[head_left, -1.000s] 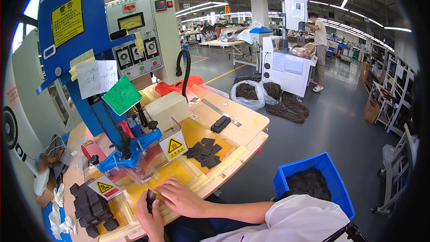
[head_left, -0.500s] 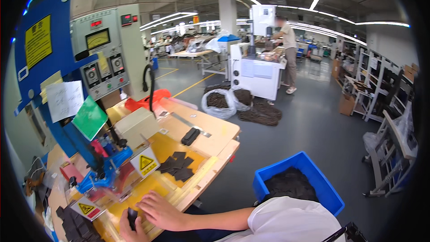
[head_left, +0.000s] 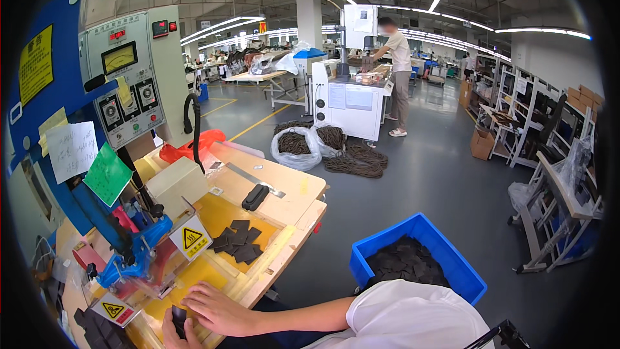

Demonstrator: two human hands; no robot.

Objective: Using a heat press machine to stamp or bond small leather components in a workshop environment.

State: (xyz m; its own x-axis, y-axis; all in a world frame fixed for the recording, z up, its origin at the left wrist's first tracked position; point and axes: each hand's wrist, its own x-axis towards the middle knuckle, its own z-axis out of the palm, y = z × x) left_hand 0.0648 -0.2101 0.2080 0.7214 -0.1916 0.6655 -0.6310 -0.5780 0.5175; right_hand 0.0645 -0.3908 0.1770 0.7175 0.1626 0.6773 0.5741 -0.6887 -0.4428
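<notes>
My left hand [head_left: 175,336] is at the lower edge, its thumb and fingers closed on a small black rectangular piece [head_left: 179,318]. Beside it, my right hand [head_left: 216,308] lies palm down over the yellow work surface [head_left: 201,276], fingers stretched out and their tips near the piece. Whether the right fingers touch it I cannot tell. A loose heap of similar dark flat pieces [head_left: 239,242] lies on the yellow surface beyond my hands. More dark pieces [head_left: 97,331] are stacked at the lower left.
A blue press head [head_left: 132,255] with warning plates stands just beyond my hands, beside a control panel [head_left: 123,77]. On the table lie a black oblong object [head_left: 256,197] and a metal strip [head_left: 255,179]. A blue bin [head_left: 413,223] of dark pieces sits at my right. Another person [head_left: 398,64] stands farther off.
The whole view has shifted, so the scene sits farther left. The black piece in my left hand shows more of its broad face. Both hands stay close together at the same spot.
</notes>
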